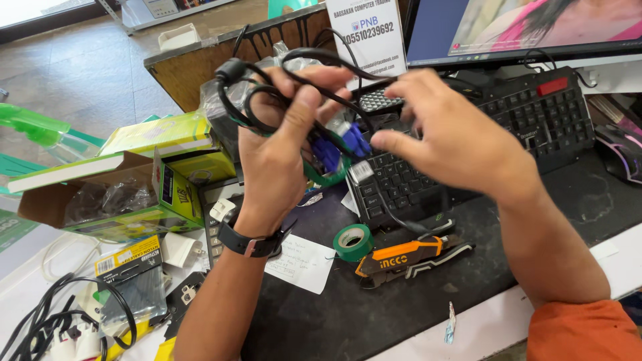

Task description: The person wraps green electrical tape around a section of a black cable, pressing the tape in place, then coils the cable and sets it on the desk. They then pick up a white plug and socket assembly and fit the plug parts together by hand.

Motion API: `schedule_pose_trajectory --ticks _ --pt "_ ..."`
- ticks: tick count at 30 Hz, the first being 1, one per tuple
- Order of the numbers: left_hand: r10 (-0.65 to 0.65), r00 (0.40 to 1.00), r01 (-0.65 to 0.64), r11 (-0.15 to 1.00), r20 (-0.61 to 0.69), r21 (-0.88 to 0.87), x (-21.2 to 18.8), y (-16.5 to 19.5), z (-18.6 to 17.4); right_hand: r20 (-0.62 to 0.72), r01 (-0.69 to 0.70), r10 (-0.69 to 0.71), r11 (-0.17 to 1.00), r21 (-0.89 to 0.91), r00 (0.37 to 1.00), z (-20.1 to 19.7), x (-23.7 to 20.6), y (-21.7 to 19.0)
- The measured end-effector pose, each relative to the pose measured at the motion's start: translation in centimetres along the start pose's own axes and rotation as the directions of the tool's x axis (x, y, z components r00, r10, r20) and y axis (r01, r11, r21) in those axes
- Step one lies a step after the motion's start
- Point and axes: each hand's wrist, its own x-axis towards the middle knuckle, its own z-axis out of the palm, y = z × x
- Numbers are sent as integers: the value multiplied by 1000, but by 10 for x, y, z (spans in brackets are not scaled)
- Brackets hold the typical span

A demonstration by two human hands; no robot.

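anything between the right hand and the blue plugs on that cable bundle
Nothing visible. The right hand reaches with fingertips just beside the blue plugs, only open air between them. The left hand grips the coiled black cable from the other side.

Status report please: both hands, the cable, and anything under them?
Left hand grips coiled black cable. Right hand fingers at blue connectors. Keyboard, green tape roll below.

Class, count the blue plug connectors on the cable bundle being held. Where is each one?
2: both blue connectors sit side by side between the left hand and right hand. Others may be hidden inside the coiled black cable.
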Motion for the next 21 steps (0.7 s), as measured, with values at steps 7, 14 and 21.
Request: schedule_pose_trajectory --ticks 7,14,21 --pt "72 942 -82 997 -327 -16 12 -8 -17 39 389 -387 916 -96 921 -3 -17 -23" --pt "45 948 -116 970 -314 -212 9 -6 -18 25 329 -329 944 23 944 14 -16 -25" --pt "-25 992 -43 847 -120 -530 3 8 -18 -126 157 -126 948 277 984 21 -15 -23"
